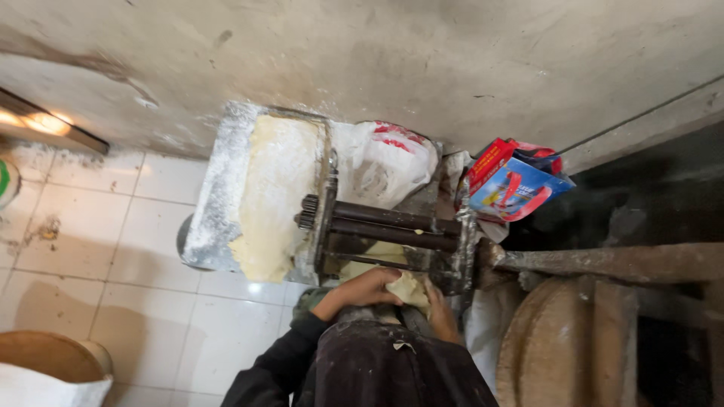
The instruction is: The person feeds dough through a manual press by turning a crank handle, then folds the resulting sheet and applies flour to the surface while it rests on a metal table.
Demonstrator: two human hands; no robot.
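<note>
A pale sheet of dough (392, 280) hangs out of the near side of the roller machine (388, 234), its long axis running from the twin dark rollers (392, 224) down toward the person. The left hand (360, 292) lies over the near end of the dough with fingers curled onto it; the right hand (441, 316) cups the dough's right edge, its fingers partly hidden, so I cannot tell how tightly they close. Beyond the rollers, a floured metal tray (219, 196) carries a long dough strip (273, 192). A white plastic bag (385, 162) slumps beside it; its contents are hidden.
</note>
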